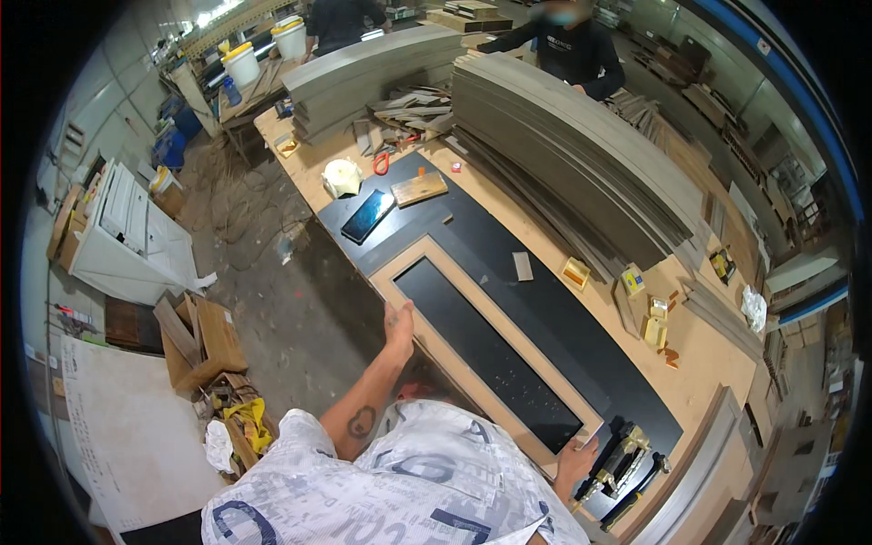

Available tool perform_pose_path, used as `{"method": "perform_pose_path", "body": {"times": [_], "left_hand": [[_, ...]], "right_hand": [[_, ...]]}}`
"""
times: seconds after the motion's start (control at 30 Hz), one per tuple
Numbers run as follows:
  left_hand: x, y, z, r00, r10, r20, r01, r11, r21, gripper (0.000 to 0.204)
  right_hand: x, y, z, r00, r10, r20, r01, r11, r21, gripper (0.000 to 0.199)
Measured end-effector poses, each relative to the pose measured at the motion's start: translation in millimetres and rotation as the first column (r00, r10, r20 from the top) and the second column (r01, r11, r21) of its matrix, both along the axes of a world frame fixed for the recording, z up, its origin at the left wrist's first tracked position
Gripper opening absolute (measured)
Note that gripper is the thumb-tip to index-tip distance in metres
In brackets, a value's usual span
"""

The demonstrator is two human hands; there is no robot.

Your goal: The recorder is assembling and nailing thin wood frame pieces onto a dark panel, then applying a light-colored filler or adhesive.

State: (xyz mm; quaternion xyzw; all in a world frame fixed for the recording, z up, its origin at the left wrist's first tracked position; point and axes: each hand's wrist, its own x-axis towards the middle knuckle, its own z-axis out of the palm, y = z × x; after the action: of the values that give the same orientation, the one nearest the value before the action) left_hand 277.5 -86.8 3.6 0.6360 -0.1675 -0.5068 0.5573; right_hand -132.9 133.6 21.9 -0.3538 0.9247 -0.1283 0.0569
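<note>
A long rectangular wooden frame (490, 309) lies slantwise on a black board (545, 313) on the workbench, its middle dark and speckled with small bits. My left hand (398, 331) grips the frame's outer left edge near the far end, fingers partly hidden. At the near right corner, my right hand (574, 461) is closed on the frame, thumb on top. Just right of that hand lies a nail gun (627, 454), with a black-handled tool (638, 498) beside it. A dark phone (368, 216) and a wooden block (420, 189) rest beyond the frame's far end.
Tall stacks of grey curved boards (563, 154) line the bench's far side. Small yellow boxes (576, 272) sit near them. Two people work beyond the stacks, one in a black top (577, 54). On the floor at left stand a white cabinet (132, 236) and a cardboard box (204, 345).
</note>
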Motion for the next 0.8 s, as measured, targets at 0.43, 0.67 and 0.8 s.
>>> {"method": "perform_pose_path", "body": {"times": [0.43,0.67,0.8], "left_hand": [[19.2,-6.2,18.7,0.959,0.006,-0.283,-0.004,1.0,0.008,0.072],[17.3,16.0,24.4,0.973,0.026,-0.228,-0.034,0.999,-0.028,0.063],[19.5,42.6,26.5,0.978,-0.115,-0.173,0.106,0.993,-0.061,0.06]], "right_hand": [[21.8,80.1,11.5,0.935,0.276,0.223,-0.246,0.957,-0.153,0.087],[-1.0,84.5,14.0,0.882,0.426,0.2,-0.423,0.904,-0.064,0.074],[-3.5,90.3,23.3,0.837,0.523,0.159,-0.522,0.851,-0.052,0.065]]}}
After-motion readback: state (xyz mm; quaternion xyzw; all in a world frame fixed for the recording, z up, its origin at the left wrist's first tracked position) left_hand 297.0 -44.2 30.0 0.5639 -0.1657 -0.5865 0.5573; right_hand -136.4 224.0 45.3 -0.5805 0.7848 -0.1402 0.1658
